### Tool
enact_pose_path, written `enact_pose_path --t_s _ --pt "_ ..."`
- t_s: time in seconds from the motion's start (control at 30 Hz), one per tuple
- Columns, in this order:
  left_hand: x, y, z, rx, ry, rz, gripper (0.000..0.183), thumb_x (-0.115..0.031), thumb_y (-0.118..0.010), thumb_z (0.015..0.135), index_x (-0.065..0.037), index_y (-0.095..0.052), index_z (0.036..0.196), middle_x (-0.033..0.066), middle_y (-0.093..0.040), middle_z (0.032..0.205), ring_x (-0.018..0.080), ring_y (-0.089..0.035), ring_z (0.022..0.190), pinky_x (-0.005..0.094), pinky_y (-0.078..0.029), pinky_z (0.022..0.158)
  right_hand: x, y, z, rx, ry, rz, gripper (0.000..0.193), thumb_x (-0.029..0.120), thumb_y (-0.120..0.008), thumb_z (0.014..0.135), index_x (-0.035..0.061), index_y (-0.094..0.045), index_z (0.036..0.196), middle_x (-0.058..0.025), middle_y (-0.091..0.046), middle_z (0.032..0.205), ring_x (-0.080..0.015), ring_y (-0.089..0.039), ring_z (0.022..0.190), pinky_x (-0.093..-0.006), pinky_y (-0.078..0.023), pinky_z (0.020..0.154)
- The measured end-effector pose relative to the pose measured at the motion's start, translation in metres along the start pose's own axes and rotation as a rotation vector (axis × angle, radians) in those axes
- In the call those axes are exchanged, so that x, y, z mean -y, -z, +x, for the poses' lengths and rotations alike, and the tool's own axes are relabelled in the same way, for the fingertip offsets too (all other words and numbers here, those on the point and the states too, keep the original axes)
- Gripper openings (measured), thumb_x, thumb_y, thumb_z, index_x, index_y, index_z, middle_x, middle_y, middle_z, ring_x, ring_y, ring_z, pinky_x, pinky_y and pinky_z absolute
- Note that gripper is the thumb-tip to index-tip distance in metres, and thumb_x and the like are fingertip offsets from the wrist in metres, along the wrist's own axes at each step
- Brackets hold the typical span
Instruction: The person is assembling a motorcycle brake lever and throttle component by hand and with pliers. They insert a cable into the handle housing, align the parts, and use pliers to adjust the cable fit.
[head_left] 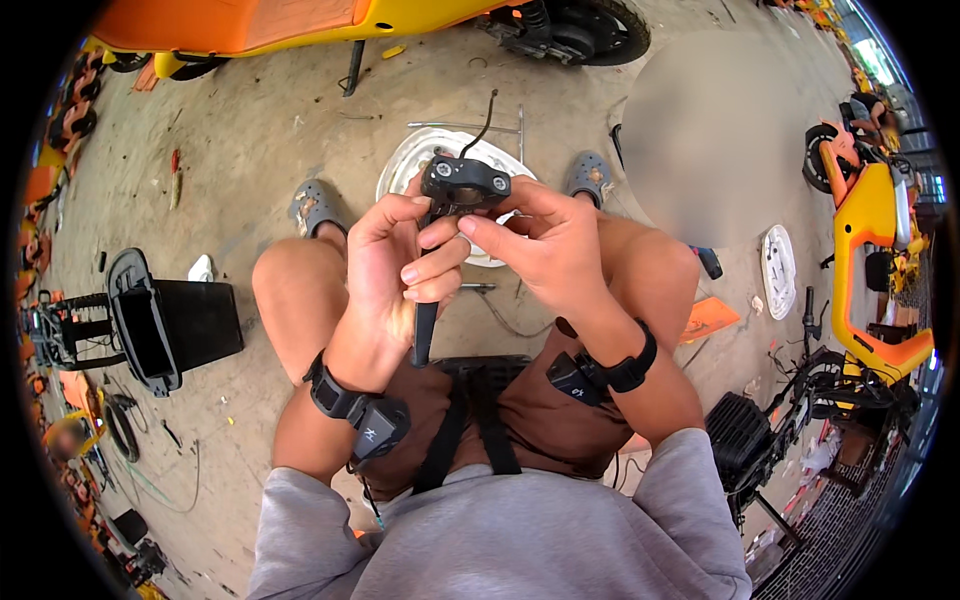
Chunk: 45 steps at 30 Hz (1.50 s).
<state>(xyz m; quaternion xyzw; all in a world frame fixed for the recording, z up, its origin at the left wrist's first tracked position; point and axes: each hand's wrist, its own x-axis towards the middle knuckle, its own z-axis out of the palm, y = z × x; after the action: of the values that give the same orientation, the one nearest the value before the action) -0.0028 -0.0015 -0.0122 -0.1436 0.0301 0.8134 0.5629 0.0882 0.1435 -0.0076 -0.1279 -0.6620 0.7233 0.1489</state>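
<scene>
Black brake lever [452, 215] in both hands over littered concrete floor [260, 140]

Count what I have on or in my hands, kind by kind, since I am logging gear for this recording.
Black lever-shaped part with a clamp head, held by left hand and right hand: 1
Black wrist straps with small boxes: 2
Total: 3

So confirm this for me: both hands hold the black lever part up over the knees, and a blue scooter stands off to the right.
Not quite. The scooter at the right is orange and yellow, not blue, as the head view shows. Both the left hand and right hand do hold the black lever part over the knees.
</scene>
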Motion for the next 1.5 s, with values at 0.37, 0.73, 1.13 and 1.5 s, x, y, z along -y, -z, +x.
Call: enact_pose_path --t_s 0.37,0.73,1.13,1.5 --pt "0.000 -0.001 -0.002 -0.030 -0.016 0.043 0.042 -0.012 -0.042 0.092 -0.021 -0.053 0.132 0.0047 -0.044 0.070 0.0109 -0.036 0.040 0.0218 -0.028 0.031 -0.003 0.002 0.002 0.047 0.005 0.009 0.017 0.011 -0.074 0.086 -0.0023 -0.070 0.096 -0.0019 -0.068 0.085 -0.0035 -0.058 0.070 -0.0188 -0.045 0.057" --pt "0.003 -0.003 -0.003 -0.021 -0.040 0.078 0.042 -0.011 -0.042 0.091 -0.020 -0.052 0.131 0.0043 -0.043 0.070 0.0104 -0.037 0.041 0.0207 -0.028 0.031 0.000 0.004 0.003 0.024 0.009 -0.049 0.017 0.010 -0.076 0.084 -0.0037 -0.070 0.093 -0.0016 -0.065 0.079 -0.0020 -0.053 0.065 -0.0187 -0.041 0.055" --pt "0.003 -0.001 -0.003 0.010 -0.016 0.022 0.044 -0.013 -0.043 0.091 -0.017 -0.051 0.134 0.0056 -0.045 0.070 0.0105 -0.036 0.040 0.0220 -0.028 0.031 0.001 0.002 0.000 0.008 -0.026 0.103 0.019 0.008 -0.077 0.084 -0.0050 -0.070 0.097 -0.0015 -0.065 0.080 -0.0041 -0.057 0.066 -0.0181 -0.043 0.053" --pt "0.016 -0.005 -0.006 0.137 0.022 -0.057 0.063 -0.021 -0.049 0.090 -0.012 -0.031 0.151 0.0083 -0.048 0.072 0.0120 -0.038 0.040 0.0228 -0.027 0.030 0.020 -0.001 -0.006 -0.053 0.198 -0.253 0.014 0.001 -0.076 0.077 -0.0041 -0.070 0.088 -0.0063 -0.068 0.082 -0.0097 -0.064 0.068 -0.0215 -0.050 0.061"
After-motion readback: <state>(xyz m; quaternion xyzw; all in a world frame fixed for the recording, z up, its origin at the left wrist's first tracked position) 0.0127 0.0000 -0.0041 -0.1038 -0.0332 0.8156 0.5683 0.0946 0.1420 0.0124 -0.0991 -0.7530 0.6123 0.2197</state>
